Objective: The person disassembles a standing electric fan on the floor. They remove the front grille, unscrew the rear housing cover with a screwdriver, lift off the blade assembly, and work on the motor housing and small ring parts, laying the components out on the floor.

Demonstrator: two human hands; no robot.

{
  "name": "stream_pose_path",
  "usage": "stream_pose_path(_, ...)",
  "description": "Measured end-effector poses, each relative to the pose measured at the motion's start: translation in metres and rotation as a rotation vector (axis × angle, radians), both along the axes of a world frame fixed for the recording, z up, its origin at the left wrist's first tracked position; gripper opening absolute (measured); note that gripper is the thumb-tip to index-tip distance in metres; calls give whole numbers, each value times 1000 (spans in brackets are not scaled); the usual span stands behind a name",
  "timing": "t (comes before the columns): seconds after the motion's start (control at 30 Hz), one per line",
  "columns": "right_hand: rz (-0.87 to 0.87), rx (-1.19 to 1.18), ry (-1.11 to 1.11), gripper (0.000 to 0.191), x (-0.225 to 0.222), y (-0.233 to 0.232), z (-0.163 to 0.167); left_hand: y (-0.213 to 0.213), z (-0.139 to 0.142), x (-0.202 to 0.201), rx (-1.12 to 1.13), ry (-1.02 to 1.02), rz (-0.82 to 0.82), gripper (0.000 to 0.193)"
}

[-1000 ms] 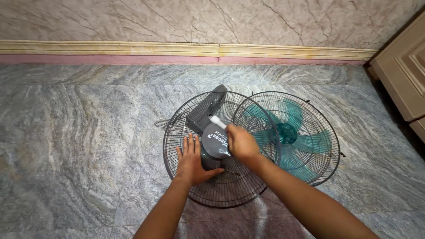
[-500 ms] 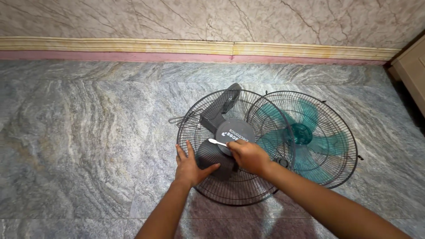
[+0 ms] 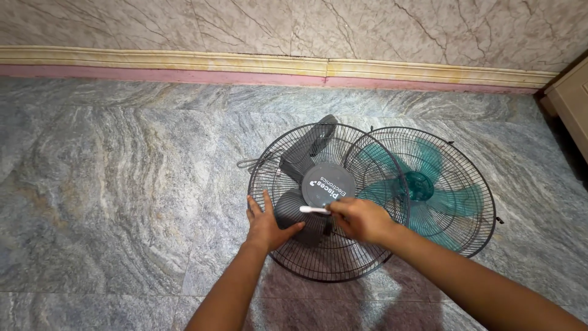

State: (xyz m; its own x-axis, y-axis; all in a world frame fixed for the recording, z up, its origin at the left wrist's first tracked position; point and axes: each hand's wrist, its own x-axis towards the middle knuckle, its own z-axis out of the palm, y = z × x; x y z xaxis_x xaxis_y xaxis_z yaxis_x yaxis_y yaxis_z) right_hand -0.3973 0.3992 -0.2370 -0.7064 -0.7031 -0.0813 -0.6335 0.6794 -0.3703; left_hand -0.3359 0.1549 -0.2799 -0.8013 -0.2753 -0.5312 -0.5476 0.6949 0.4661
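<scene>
Two wire fan guards lie on the grey marble floor (image 3: 110,184), and the only view, from the head camera, looks straight down on them. The front guard (image 3: 324,245), black with a round grey centre badge (image 3: 328,184), lies flat in the middle of the scene, over a dark motor housing (image 3: 306,147) that shows through the wires at its far side. Its right rim overlaps the rear guard (image 3: 453,178), which holds the teal blades (image 3: 422,184).

The left hand (image 3: 266,224) is released, palm down and fingers spread on the near-left wires, seemingly pressing the front guard flat so it does not shift (the wide splay suggests steadying, not lifting). The right hand (image 3: 361,219) is clenched around a small white tool (image 3: 313,209), likely a brush handle, though I cannot tell which. Its tip pokes left just below the badge, held low and nearly level with the wires, probably to work along them.

A thin cable (image 3: 248,163) trails off the guard's far-left edge. A pale cabinet (image 3: 569,104) stands at the far right, against the wall's pink and cream skirting (image 3: 184,67).
</scene>
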Motion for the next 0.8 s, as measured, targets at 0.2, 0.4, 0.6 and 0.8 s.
stream_pose_path(0.2,68,-250,162,19,-5,-7,-12,4,16,-2,-382,239,-456,105)
stream_pose_path(0.4,0,-76,52,22,5,36,-6,15,24,-5,-326,61,-479,101)
stream_pose_path(0.6,-40,-95,37,19,10,38,6,23,21,-7,-338,205,-550,95)
stream_pose_path(0.8,6,-103,-3,20,9,50,-1,32,22,-6,-316,143,-583,85)
